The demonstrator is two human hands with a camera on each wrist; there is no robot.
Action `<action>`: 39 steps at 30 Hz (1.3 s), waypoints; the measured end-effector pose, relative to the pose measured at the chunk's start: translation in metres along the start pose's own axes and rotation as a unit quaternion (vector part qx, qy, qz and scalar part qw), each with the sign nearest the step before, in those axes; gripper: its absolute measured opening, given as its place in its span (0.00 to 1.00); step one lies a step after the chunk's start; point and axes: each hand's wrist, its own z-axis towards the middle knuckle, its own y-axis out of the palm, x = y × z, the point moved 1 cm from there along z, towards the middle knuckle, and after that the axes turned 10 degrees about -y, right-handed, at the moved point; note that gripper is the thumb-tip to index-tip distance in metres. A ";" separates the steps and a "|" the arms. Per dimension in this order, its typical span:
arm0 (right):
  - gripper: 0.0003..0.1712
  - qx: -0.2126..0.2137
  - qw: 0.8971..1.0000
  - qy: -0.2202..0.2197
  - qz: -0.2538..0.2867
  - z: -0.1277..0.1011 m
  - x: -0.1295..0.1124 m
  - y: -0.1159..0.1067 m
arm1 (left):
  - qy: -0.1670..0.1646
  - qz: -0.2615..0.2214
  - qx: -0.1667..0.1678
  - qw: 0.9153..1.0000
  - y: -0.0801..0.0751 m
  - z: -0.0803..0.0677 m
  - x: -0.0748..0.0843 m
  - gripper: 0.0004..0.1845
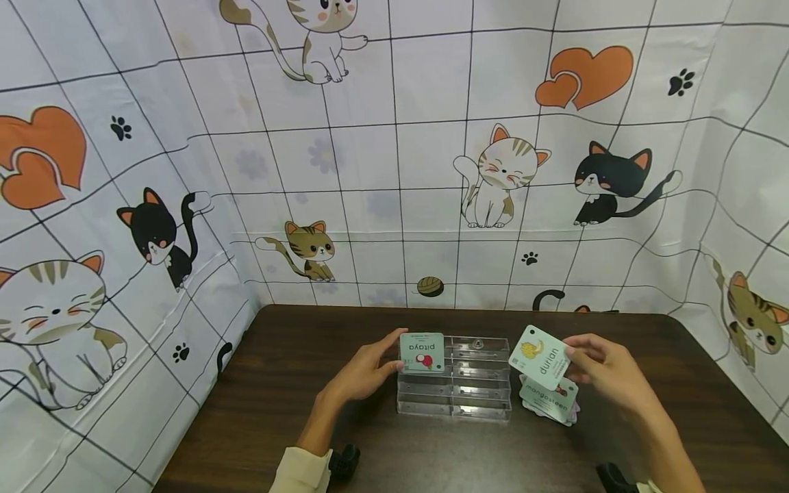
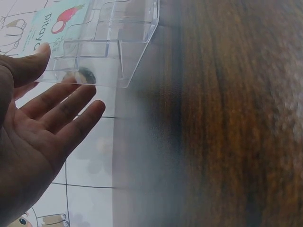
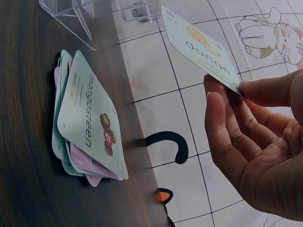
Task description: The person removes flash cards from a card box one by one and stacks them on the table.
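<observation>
1. Where the cat-print backdrop [image 1: 394, 157] wraps three sides, a dark wood table [image 1: 283, 424] fills the lower part of the head view; everything below is placed relative to the clear acrylic rack [image 1: 455, 380] standing near the table's middle.
2. Rack: transparent, tiered slots, resting on the table. Left wrist view shows its clear edge [image 2: 137, 47] close up, table grain running beside it.
3. Left hand [image 1: 364, 375]: just left of the rack, fingers straight and relaxed, nothing gripped. The thumb tip touches the left edge of the pitaya card. In the wrist view the palm [image 2: 33, 142] faces the rack, fingers spread loosely.
4. Right hand [image 1: 607, 373]: to the right of the rack, raised off the table. The thumb and fingers [image 3: 222, 123] pinch the durian card by one corner.
5. Card pile [image 1: 548, 400]: on the table just right of the rack's front corner, under the durian card. A mangosteen card [image 3: 92, 127] lies on top, face up; a purple card edge shows beneath it.
6. Durian card [image 1: 541, 359]: held in the air, tilted, near the rack's right end and above the pile. Cannot tell whether it touches the rack.
7. Pitaya card [image 1: 422, 352]: standing upright at the rack's left end, print facing the camera upside down.
</observation>
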 end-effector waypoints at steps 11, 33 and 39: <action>0.24 -0.019 1.000 0.009 0.004 -0.002 0.007 -0.006 | -0.008 -0.004 -0.004 1.000 0.002 0.002 0.000 0.36; 0.22 -0.095 0.994 0.058 -0.002 0.001 0.016 -0.014 | -0.010 -0.011 -0.001 1.000 0.002 0.000 -0.004 0.36; 0.22 -0.103 0.993 0.055 0.001 0.002 0.016 -0.014 | -0.009 -0.012 0.001 1.000 0.001 0.001 -0.004 0.36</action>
